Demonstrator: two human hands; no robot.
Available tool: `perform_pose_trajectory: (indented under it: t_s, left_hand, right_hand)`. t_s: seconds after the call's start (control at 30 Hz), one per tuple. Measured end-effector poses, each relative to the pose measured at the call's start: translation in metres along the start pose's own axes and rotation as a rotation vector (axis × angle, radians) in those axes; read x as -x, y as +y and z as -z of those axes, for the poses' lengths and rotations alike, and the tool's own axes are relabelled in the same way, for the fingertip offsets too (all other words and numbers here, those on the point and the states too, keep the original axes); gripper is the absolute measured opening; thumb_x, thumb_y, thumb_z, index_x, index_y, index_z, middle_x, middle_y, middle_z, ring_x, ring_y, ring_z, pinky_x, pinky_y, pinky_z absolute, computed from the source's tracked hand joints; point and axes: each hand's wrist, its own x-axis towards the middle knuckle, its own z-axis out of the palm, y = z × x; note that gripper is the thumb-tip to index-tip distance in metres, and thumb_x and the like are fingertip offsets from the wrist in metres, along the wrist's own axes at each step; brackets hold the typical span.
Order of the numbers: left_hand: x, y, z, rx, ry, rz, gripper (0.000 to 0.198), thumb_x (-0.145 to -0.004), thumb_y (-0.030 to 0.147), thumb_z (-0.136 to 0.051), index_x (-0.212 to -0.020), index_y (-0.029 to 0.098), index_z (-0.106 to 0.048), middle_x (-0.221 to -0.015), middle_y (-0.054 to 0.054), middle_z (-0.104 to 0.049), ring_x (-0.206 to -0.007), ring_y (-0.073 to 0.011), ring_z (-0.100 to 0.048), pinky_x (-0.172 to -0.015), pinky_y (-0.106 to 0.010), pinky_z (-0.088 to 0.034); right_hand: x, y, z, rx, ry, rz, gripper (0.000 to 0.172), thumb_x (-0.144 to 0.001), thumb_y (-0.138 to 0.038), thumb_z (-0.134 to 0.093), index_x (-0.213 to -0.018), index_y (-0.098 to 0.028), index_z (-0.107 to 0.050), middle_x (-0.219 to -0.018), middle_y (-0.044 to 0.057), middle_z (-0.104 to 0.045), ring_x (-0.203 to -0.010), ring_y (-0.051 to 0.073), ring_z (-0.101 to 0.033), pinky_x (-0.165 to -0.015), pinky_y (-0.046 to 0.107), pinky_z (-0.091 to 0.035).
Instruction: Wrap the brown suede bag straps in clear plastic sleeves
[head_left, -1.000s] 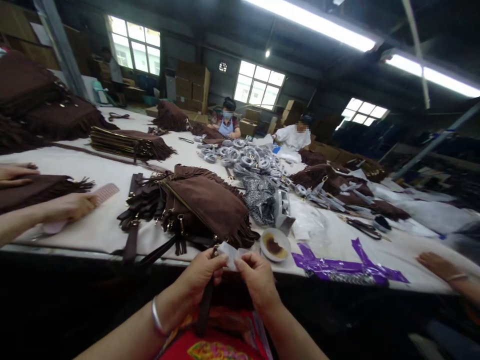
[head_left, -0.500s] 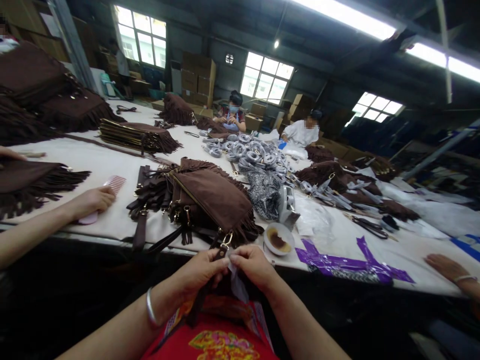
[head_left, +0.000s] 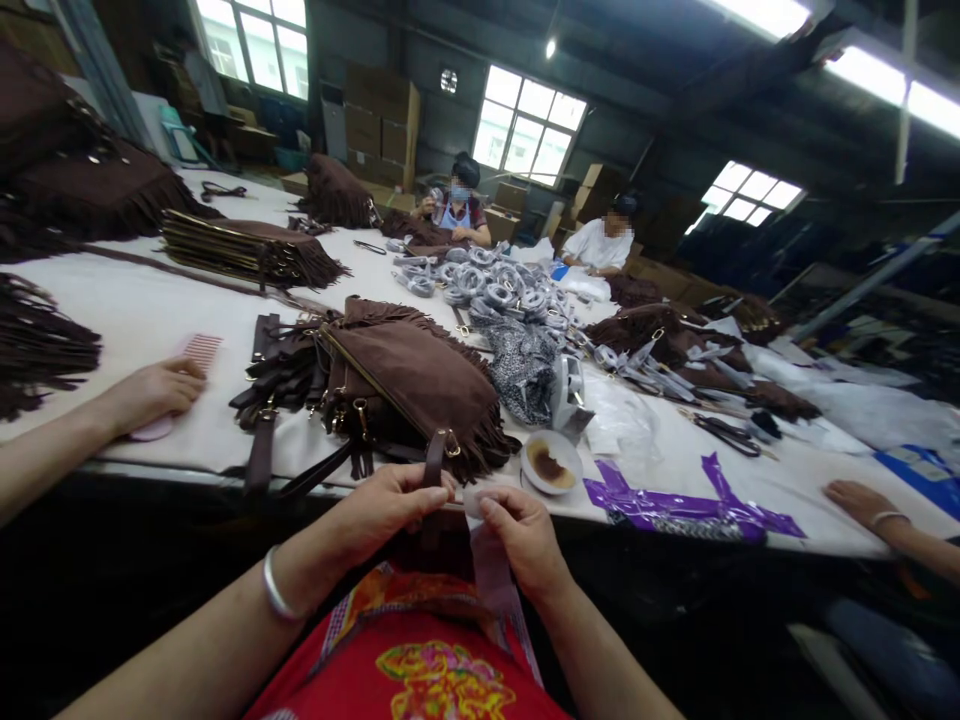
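My left hand [head_left: 401,500] pinches a dark brown leather strap [head_left: 433,462], which bends upward above the fingers near a gold metal clasp [head_left: 451,444]. Between the thumb and fingers of my right hand [head_left: 523,535] is a thin, translucent whitish strip [head_left: 489,565] that hangs down over my red apron [head_left: 360,665]. Only a small gap separates the two hands at the table's front edge. Just beyond them lies a brown fringed bag [head_left: 427,370] with a gold zip. Several dark straps with gold clips [head_left: 264,440] stick out on its left.
At left, a co-worker's hand [head_left: 154,395] rests by a pink comb [head_left: 201,350]. A white bowl [head_left: 574,468] with brown residue stands right of the bag. Beyond are grey-wrapped coils [head_left: 480,280], purple plastic [head_left: 645,495], scissors [head_left: 724,432] and another person's hand [head_left: 855,500].
My hands have drawn slightly apart, and more of the whitish strip shows below my right hand. The strap now curves upward. At far left, the fringed brown piece has slid leftward.
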Motion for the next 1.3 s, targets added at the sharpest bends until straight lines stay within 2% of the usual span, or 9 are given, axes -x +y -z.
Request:
perform_pose_trajectory:
  t_s: [0.13,0.23,0.3,0.4,0.53,0.63,0.73,0.83,1.3]
  left_hand:
    - [-0.004,-0.005,-0.022,0.048,-0.121,0.046,0.029,-0.072,0.036,-0.071,-0.093,0.015,-0.073,-0.081,-0.003,-0.069,-0.067,-0.0144,-0.057,-0.061,-0.023,-0.042]
    - [-0.007,-0.018,-0.031,0.032,-0.003,0.063,0.029,-0.072,0.037,-0.070,-0.089,0.014,-0.074,-0.076,-0.003,-0.070,-0.067,-0.0160,-0.058,-0.064,-0.026,-0.045]
    - [-0.008,-0.023,-0.031,-0.015,0.073,0.048,0.029,-0.072,0.039,-0.070,-0.084,0.013,-0.074,-0.075,-0.003,-0.070,-0.069,-0.0173,-0.059,-0.066,-0.027,-0.046]
    - [-0.008,-0.026,-0.028,-0.075,0.063,0.024,0.026,-0.072,0.038,-0.070,-0.081,0.013,-0.074,-0.078,-0.004,-0.071,-0.071,-0.0185,-0.060,-0.066,-0.026,-0.046]
    - [-0.004,-0.023,-0.026,-0.135,0.012,0.010,0.022,-0.073,0.035,-0.069,-0.080,0.015,-0.074,-0.076,-0.002,-0.069,-0.067,-0.0171,-0.058,-0.060,-0.024,-0.044]
    - [-0.004,-0.017,-0.020,-0.184,0.045,0.007,0.026,-0.074,0.040,-0.068,-0.080,0.015,-0.073,-0.068,0.000,-0.065,-0.058,-0.0134,-0.054,-0.053,-0.022,-0.040]
    - [-0.008,-0.006,-0.011,-0.135,0.202,0.015,0.033,-0.075,0.047,-0.067,-0.075,0.014,-0.069,-0.056,0.002,-0.057,-0.048,-0.0097,-0.046,-0.046,-0.020,-0.034]
    - [-0.014,0.005,-0.008,0.016,0.312,-0.031,0.032,-0.072,0.047,-0.070,-0.075,0.015,-0.067,-0.063,0.001,-0.062,-0.054,-0.0110,-0.051,-0.051,-0.021,-0.040]
    - [-0.018,-0.005,-0.018,-0.182,0.365,-0.122,0.023,-0.073,0.038,-0.068,-0.076,0.016,-0.071,-0.071,-0.001,-0.065,-0.067,-0.0166,-0.057,-0.060,-0.024,-0.044]
  right_hand:
    - [0.001,-0.001,-0.002,0.068,0.068,0.064,0.024,-0.080,-0.039,-0.066,-0.090,-0.018,-0.073,-0.087,0.006,-0.071,-0.080,0.019,-0.062,-0.074,0.030,-0.048]
    - [0.001,0.000,-0.002,0.025,0.037,0.058,0.034,-0.078,-0.040,-0.068,-0.104,-0.019,-0.070,-0.097,0.006,-0.070,-0.088,0.021,-0.062,-0.080,0.031,-0.048]
    - [0.002,0.001,0.000,-0.067,-0.076,0.003,0.042,-0.079,-0.044,-0.067,-0.113,-0.019,-0.066,-0.095,0.005,-0.070,-0.084,0.019,-0.062,-0.074,0.028,-0.048]
    - [0.003,0.002,0.004,-0.076,-0.233,-0.074,0.035,-0.079,-0.047,-0.065,-0.091,-0.014,-0.071,-0.073,0.002,-0.066,-0.064,0.013,-0.056,-0.059,0.023,-0.042]
    - [0.003,0.005,0.007,0.028,-0.150,-0.095,0.028,-0.078,-0.040,-0.067,-0.068,-0.013,-0.069,-0.058,-0.001,-0.058,-0.055,0.010,-0.047,-0.053,0.022,-0.036]
    - [0.004,0.006,0.009,0.088,-0.100,-0.066,0.023,-0.076,-0.035,-0.067,-0.065,-0.015,-0.069,-0.061,0.000,-0.061,-0.059,0.012,-0.050,-0.056,0.023,-0.039]
    - [0.006,0.007,0.010,0.111,-0.119,-0.061,0.017,-0.074,-0.030,-0.067,-0.066,-0.015,-0.069,-0.063,0.000,-0.063,-0.060,0.013,-0.052,-0.058,0.023,-0.039]
    - [0.010,0.009,0.008,0.110,-0.109,-0.053,0.016,-0.075,-0.027,-0.065,-0.065,-0.015,-0.069,-0.061,-0.001,-0.062,-0.059,0.013,-0.051,-0.058,0.023,-0.039]
    - [0.015,0.014,0.001,0.053,-0.110,-0.040,0.017,-0.076,-0.032,-0.068,-0.073,-0.015,-0.072,-0.071,0.002,-0.066,-0.068,0.015,-0.056,-0.066,0.025,-0.043]
